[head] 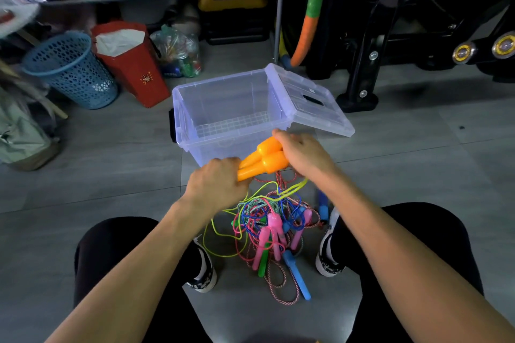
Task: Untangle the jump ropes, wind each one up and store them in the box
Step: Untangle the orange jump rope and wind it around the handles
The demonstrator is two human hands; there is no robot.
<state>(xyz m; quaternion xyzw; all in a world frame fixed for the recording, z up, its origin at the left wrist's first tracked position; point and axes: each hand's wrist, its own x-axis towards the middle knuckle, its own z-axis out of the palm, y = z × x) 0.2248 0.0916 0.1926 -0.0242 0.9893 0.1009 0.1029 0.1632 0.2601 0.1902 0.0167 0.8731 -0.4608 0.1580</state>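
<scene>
Handles: two orange handles (260,160) are held side by side over the near edge of the box, paired up, I'd say, so one rope can be pulled free and wound as a unit.
Left hand: the left hand (216,182) is wrapped round the narrow ends of the handles.
Right hand: the right hand (302,154) closes over the thick ends; the two hands are close together on the same pair.
Cord: a yellow-green cord (278,192) trails down from the hands into the heap, so this rope looks not yet free.
Heap: the tangle of ropes (274,231) lies on the floor between the person's shoes, just in front of the box, pink, blue and green handles mixed in; it sits within easy reach of both hands.
Box: the clear box (223,120) stands on the floor straight ahead with nothing in it that I can see, its lid (309,100) tipped off to the right, likely so wound ropes can go straight in.
Writing: a small label on the lid is too small to read; the red bag (131,64) behind carries a small emblem I cannot make out.
</scene>
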